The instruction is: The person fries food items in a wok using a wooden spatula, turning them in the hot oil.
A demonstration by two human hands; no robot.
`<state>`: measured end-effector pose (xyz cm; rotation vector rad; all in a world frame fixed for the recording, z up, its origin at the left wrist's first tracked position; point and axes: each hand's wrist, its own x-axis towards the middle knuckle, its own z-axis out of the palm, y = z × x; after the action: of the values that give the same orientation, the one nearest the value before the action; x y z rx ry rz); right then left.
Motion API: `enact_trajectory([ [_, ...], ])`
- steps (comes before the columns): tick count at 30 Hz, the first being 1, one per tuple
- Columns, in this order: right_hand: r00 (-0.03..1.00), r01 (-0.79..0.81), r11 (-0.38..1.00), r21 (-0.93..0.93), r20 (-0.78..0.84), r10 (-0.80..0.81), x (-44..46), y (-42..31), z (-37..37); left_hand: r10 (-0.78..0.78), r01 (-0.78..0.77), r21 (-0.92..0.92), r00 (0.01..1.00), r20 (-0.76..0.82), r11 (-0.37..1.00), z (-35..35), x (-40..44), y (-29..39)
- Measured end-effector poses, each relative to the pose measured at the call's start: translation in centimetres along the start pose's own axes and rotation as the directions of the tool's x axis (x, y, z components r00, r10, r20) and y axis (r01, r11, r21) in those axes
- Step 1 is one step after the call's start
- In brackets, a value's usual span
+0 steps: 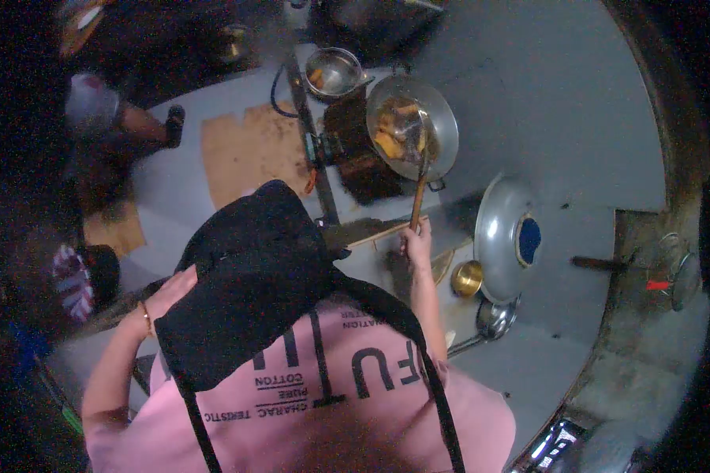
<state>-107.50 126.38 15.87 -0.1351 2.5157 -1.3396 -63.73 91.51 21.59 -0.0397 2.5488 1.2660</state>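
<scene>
My right hand (418, 240) is closed around the wooden handle of a long cooking utensil (420, 197). Its far end reaches into a wide metal wok (445, 126); the shape of that end is hard to make out. Yellow-brown pieces of food (389, 145) lie in the wok around it. On the other side, my left hand (171, 293) rests flat against the black apron (252, 276), fingers stretched out and holding nothing I can see.
Beyond the wok is a metal strainer bowl (335, 71) with some brownish pieces. To the right are a large metal lid (493, 236), a brass-coloured bowl (467, 278) and a metal ladle (497, 317). Flattened cardboard (252, 150) covers part of the floor; another person's leg (143, 124) shows at upper left.
</scene>
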Motion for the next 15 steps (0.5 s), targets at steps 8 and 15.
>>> enact_trajectory([
  [8,0.948,-0.306,0.941,0.144,0.141,0.286,5.0,-0.7,-1.4,-0.007,0.007,-0.007,1.0,0.002,1.0,-2.6,0.4,3.2],
  [15,0.982,0.074,0.995,0.065,-0.177,-0.062,17.4,3.0,-0.6,0.09,-0.09,-0.053,0.996,-0.013,0.995,-2.8,-0.1,2.7],
])
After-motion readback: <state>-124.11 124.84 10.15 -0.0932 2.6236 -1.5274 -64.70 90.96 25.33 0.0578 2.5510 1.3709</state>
